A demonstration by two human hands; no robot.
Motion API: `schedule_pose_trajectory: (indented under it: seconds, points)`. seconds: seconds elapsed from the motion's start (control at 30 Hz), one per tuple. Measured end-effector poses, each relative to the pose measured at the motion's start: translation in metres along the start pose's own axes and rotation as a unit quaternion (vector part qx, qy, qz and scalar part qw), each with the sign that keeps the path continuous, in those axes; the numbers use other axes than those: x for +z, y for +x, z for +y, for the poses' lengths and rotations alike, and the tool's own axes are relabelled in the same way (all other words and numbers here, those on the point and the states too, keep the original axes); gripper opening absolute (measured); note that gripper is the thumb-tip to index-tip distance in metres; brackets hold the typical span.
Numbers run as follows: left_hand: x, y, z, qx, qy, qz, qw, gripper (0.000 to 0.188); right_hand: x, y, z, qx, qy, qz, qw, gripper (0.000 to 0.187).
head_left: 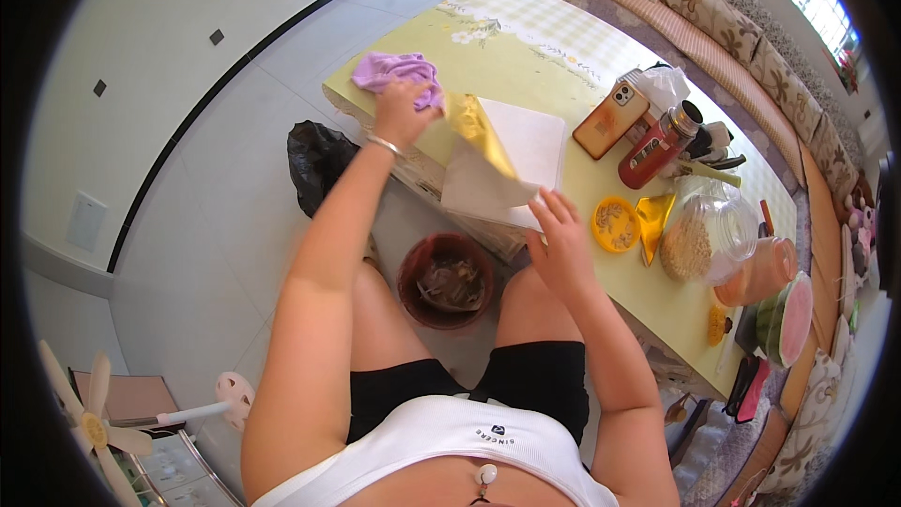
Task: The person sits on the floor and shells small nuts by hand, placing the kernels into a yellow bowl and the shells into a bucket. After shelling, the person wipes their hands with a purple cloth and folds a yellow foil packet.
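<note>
My left hand (402, 111) presses a purple cloth (396, 71) onto the yellow-green tablecloth (526, 47) at the table's near-left corner. My right hand (561, 246) lifts the near edge of a stack of white paper sheets (526, 152), fingers spread along its corner. A shiny gold foil sheet (477, 128) lies on that stack, between both hands. A bracelet circles my left wrist.
A brown bowl (445, 280) with scraps sits on the floor between my knees, a black bag (319, 161) beside the table. On the table: phone (610, 118), red flask (657, 148), small yellow dish (616, 223), gold foil piece (653, 222), clear jar of grains (706, 233), cut watermelon (788, 317).
</note>
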State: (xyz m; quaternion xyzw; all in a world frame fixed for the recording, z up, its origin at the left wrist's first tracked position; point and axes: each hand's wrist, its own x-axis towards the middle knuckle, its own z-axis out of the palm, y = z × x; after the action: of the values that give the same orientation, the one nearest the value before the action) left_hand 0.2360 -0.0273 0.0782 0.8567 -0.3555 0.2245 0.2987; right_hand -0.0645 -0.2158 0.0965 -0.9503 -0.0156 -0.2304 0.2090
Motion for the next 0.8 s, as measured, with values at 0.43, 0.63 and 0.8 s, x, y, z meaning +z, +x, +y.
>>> schedule_pose_trajectory:
  seconds: [0.43, 0.63, 0.8]
  points:
    - [0.054, -0.078, 0.100, 0.075, 0.025, -0.147, 0.986, 0.068, 0.042, 0.040, 0.022, 0.139, 0.053, -0.028, 0.988, 0.074]
    - [0.036, -0.088, 0.084, 0.104, -0.039, -0.209, 0.972, 0.081, 0.059, 0.048, 0.067, 0.352, 0.223, 0.034, 0.909, 0.050]
    - [-0.002, -0.098, 0.079, 0.180, 0.001, -0.252, 0.951, 0.085, 0.074, 0.051, 0.094, 0.317, 0.146, 0.040, 0.936, 0.049]
